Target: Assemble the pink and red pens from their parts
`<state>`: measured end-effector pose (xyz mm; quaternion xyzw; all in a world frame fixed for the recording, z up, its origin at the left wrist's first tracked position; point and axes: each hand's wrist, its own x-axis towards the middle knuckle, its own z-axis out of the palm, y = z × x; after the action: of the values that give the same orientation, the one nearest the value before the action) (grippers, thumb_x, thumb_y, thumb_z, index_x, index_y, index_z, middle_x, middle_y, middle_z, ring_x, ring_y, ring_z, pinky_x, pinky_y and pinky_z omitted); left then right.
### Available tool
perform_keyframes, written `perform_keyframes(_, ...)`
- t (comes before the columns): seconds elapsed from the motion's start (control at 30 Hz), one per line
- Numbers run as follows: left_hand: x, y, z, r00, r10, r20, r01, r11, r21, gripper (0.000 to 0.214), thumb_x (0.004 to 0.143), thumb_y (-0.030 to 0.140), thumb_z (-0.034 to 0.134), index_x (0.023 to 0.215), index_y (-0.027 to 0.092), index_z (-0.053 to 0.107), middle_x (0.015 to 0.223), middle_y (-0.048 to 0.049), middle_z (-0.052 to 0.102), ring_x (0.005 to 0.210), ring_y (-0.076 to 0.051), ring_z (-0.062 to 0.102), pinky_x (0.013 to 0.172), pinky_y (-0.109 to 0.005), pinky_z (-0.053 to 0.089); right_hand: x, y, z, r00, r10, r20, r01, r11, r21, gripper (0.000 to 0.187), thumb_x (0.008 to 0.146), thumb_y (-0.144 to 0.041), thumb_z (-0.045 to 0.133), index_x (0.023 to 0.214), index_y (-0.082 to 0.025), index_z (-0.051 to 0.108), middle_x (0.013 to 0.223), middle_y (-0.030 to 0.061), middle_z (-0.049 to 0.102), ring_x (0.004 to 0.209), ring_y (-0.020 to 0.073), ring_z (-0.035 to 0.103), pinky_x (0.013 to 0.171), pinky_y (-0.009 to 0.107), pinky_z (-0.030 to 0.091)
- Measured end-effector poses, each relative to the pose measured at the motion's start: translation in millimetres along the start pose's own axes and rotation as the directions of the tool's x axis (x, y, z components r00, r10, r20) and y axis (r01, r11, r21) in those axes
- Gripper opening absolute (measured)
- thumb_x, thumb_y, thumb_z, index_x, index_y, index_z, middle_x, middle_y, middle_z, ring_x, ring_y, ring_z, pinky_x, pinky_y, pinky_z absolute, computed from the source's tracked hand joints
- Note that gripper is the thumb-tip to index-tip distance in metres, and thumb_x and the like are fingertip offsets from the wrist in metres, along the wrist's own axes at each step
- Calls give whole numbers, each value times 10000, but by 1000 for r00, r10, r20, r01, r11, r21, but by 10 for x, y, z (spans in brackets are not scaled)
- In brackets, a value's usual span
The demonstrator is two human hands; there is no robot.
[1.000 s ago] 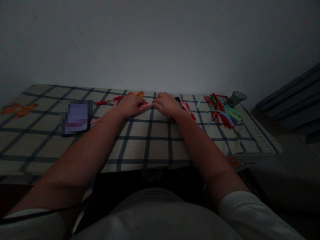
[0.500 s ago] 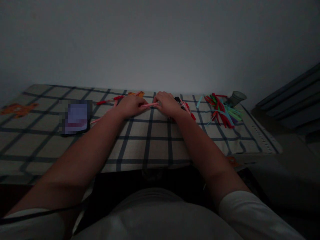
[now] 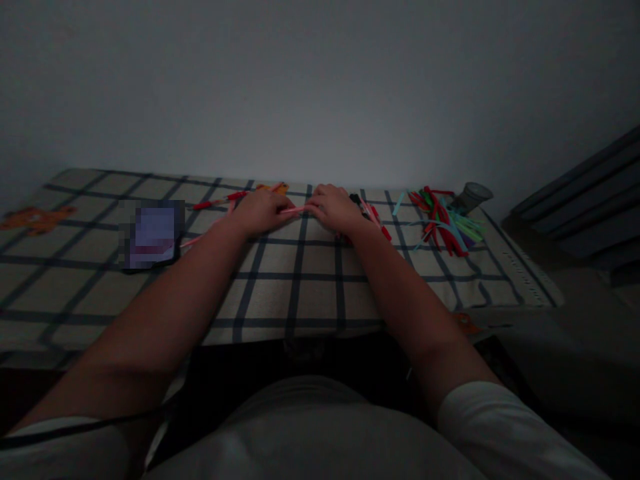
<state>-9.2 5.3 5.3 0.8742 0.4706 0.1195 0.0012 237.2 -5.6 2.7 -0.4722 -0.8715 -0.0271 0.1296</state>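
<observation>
Both arms reach out over a checked tablecloth. My left hand and my right hand rest side by side near the table's far edge, fingers closed. Between them they pinch a thin pink strip, each hand gripping one end. More pink and red strips lie just left of my left hand. A few red and black pieces lie beside my right hand.
A heap of red, green and blue strips lies at the right, with a small grey cup behind it. A dark-framed flat object lies at the left. An orange bear print marks the cloth's left edge. A wall stands close behind.
Almost nothing has moved. Both hands stay on the pink strip, which shifted very slightly between them.
</observation>
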Motion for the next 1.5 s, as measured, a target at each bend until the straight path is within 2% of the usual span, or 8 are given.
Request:
perform_keyframes(0.2, -6, 34, -24, 999, -36, 38, 35, 999, 28, 601, 1066, 703, 534, 1289, 273, 891, 1135, -99, 887, 1056, -304, 774, 893, -355, 489, 10, -39, -35, 1000, 22, -6, -22, 1000, 14, 364, 1196, -403, 559, 1272, -166, 824, 1400, 191, 741, 1348, 356, 604, 1097, 469, 443)
perform_keyframes(0.5, 9, 29, -13, 999, -33, 35, 32, 999, 36, 566, 1045, 693, 567, 1266, 294, 901, 1112, -88, 884, 1040, -284, 765, 882, -342, 475, 20, -7, 43, 998, 22, -65, -18, 998, 59, 198, 1146, -321, 648, 1251, -206, 770, 1360, 161, 746, 1284, 330, 605, 1059, 423, 405)
perform_keyframes(0.67, 10, 2, 9, 999, -31, 27, 31, 999, 13, 565, 1051, 698, 570, 1249, 287, 903, 1124, -95, 883, 1054, -300, 768, 920, -366, 498, 1, -7, 35, 997, 19, -68, -15, 998, 54, 289, 1156, -389, 652, 1331, -195, 776, 1406, 172, 734, 1318, 335, 602, 1073, 422, 401)
perform_keyframes(0.8, 7, -8, 8, 1000, -13, 23, 13, 1000, -8, 566, 1064, 698, 557, 1234, 281, 900, 1099, -94, 881, 1039, -291, 762, 966, -379, 513, -12, 12, 32, 998, 16, -56, -14, 999, 32, 399, 1193, -454, 569, 1423, -214, 791, 1443, 174, 724, 1357, 348, 586, 1106, 451, 399)
perform_keyframes(1.0, -6, 53, -38, 998, -41, 50, 40, 999, 26, 545, 1062, 667, 554, 1229, 279, 900, 1099, -88, 879, 1049, -300, 776, 932, -372, 512, 7, 12, 19, 1000, 2, 2, -2, 1000, -14, 424, 1211, -432, 514, 1287, -196, 857, 1415, 183, 731, 1345, 355, 590, 1094, 473, 413)
perform_keyframes(1.13, -8, 71, -46, 998, -43, 49, 41, 998, 43, 527, 1053, 650, 578, 1256, 285, 899, 1121, -95, 883, 1057, -301, 770, 897, -360, 505, 6, -11, 8, 1000, 8, -17, -8, 1000, 11, 368, 1185, -457, 587, 1245, -200, 844, 1397, 187, 728, 1329, 358, 592, 1091, 471, 418)
perform_keyframes(1.23, -3, 46, -30, 999, -32, 34, 30, 999, 42, 536, 1049, 658, 575, 1256, 289, 903, 1089, -90, 882, 1037, -290, 766, 876, -348, 499, 5, -5, 13, 999, 31, -37, -31, 999, 25, 273, 1161, -401, 638, 1263, -205, 798, 1388, 176, 726, 1308, 344, 589, 1085, 455, 412)
perform_keyframes(1.5, 9, 16, -10, 998, -36, 48, 35, 999, 29, 543, 1054, 656, 571, 1263, 279, 901, 1119, -104, 889, 1045, -295, 766, 834, -350, 465, 18, 48, 60, 997, 45, -65, -45, 999, 12, 177, 1139, -326, 654, 1238, -218, 753, 1370, 165, 729, 1318, 342, 590, 1103, 462, 415)
